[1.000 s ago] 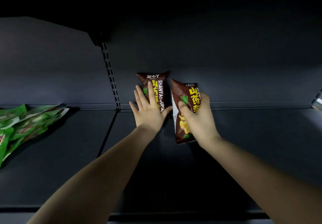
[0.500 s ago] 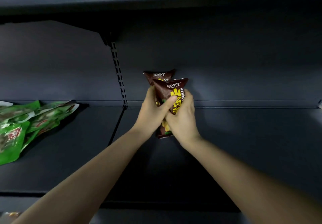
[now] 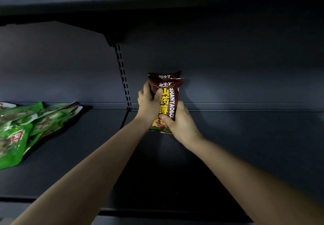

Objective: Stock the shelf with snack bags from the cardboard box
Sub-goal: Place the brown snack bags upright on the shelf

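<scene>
Bare forearms, sleeveless, ringless hands [image 3: 149, 105]

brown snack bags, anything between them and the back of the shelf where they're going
Nothing visible. The left hand and right hand grip the front brown bag, stood against a second brown bag at the back panel. The green bags lie in the next bay to the left.

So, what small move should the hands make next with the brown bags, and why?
Probably let go and draw back. Both the left hand and right hand grip the front brown bag, which stands upright against the back brown bag at the shelf rear.
</scene>
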